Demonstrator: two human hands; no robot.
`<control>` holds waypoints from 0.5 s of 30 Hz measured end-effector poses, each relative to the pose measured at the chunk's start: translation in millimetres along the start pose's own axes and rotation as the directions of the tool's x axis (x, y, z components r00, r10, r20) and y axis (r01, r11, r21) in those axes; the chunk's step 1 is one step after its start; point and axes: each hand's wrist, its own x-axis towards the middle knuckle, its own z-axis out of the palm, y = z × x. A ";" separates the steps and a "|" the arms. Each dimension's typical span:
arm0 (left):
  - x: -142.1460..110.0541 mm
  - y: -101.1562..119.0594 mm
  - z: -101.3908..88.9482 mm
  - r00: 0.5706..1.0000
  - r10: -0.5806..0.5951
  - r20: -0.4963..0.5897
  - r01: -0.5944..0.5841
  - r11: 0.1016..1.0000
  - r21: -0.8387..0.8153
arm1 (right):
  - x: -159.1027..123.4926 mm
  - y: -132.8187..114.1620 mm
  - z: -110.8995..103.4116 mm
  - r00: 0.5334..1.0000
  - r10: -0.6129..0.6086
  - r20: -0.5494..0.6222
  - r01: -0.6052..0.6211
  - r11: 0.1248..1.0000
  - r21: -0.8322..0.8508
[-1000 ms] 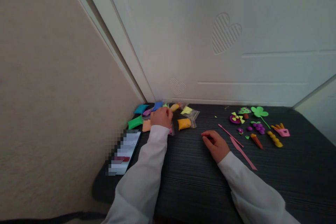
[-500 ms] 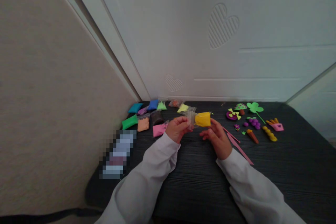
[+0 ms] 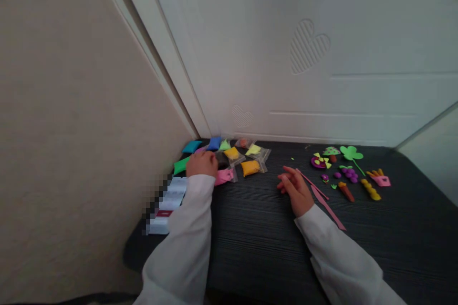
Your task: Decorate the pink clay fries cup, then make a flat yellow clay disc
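My left hand (image 3: 202, 164) reaches over the small bags of coloured clay at the left, its back toward me. Its fingers are mostly hidden, so any grip is not visible. A green bag (image 3: 182, 166) lies at its left and a pink bag (image 3: 224, 177) at its right; a black bag (image 3: 222, 159) is just beyond. The yellow bag (image 3: 232, 153) rests among the others, with an orange bag (image 3: 250, 167) nearer me. Above the table's middle, my right hand (image 3: 297, 193) is open with loosely bent fingers and holds nothing. Beside it lie a thin pink stick (image 3: 315, 186) and a pink clay knife (image 3: 329, 208).
Teal (image 3: 192, 147), blue (image 3: 214, 143) and pale yellow bags (image 3: 254, 149) line the back. Clay shapes stand at the right: a green clover (image 3: 351, 153), purple grapes (image 3: 348, 174) and a pink fries box (image 3: 382, 180). A partly blurred paper sheet (image 3: 175, 198) lies at the left edge.
My left hand has let go of the yellow bag, which now lies among the bags, and has moved left over them. My right hand stays nearly in place. The view has shifted slightly.
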 end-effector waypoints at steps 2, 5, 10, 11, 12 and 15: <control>3.1 -12.4 -7.7 0.980 -0.195 0.048 0.189 0.975 0.119 | 0.4 -0.4 0.6 1.000 -0.007 -0.012 0.007 1.000 -0.003; 7.2 -20.4 -7.1 0.922 -0.330 0.203 0.282 0.931 0.231 | 0.8 -0.9 1.7 1.000 -0.011 -0.018 0.011 1.000 -0.011; 7.3 -13.1 9.4 0.936 -0.299 0.184 0.250 0.936 0.246 | 0.4 -1.2 2.6 0.999 -0.016 -0.031 0.016 1.000 -0.020; 6.8 -11.7 11.3 0.939 -0.296 0.173 0.253 0.939 0.233 | 0.3 -1.3 2.7 0.999 -0.019 -0.032 0.018 1.000 -0.020; 6.4 -10.9 12.1 0.943 -0.292 0.162 0.255 0.942 0.217 | 0.3 -1.4 2.7 0.999 -0.021 -0.033 0.020 1.000 -0.019; 6.3 -10.4 5.4 0.950 -0.276 0.143 0.248 0.950 0.191 | 0.2 -1.5 2.5 0.999 -0.025 -0.031 0.025 1.000 -0.016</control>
